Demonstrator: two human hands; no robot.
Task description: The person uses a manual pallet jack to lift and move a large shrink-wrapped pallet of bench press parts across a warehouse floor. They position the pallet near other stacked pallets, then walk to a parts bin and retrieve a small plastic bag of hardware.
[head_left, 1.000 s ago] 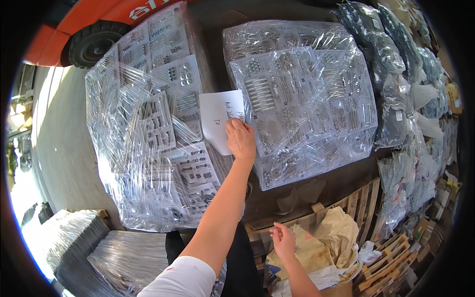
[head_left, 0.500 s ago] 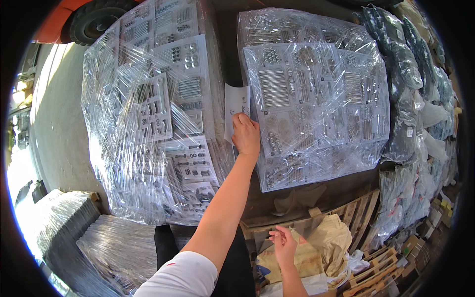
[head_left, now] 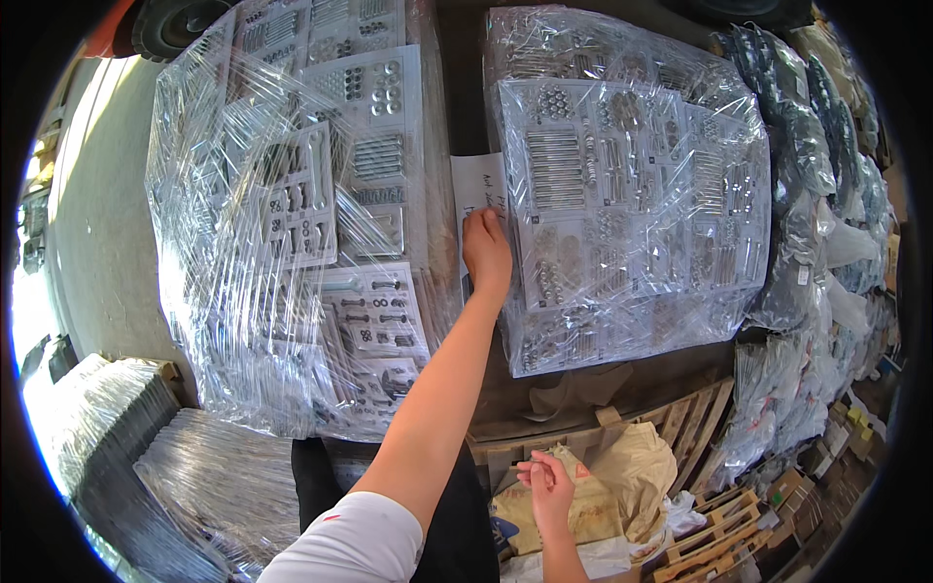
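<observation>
My left hand (head_left: pixel 486 251) reaches far forward and presses on the lower part of a white paper sheet (head_left: pixel 478 185) with handwriting. The sheet lies in the gap between two pallet loads of blister-packed screws and bolts under clear stretch film: the left load (head_left: pixel 301 223) and the right load (head_left: pixel 632 194). My hand covers the sheet's bottom edge. My right hand (head_left: pixel 549 484) hangs low near my body, over crumpled brown paper bags (head_left: pixel 622 466), its fingers bent together with nothing visible in them.
Wooden pallets (head_left: pixel 700 418) stick out below the right load. Bagged dark goods (head_left: pixel 826 194) are stacked along the right. More film-wrapped stacks (head_left: pixel 146 457) stand at lower left, beside a concrete floor (head_left: pixel 97 223). A vehicle tyre (head_left: pixel 175 24) shows at top left.
The sheet has gone from the left load's face to the gap between the loads, with my left hand still on it. My right hand has hardly moved.
</observation>
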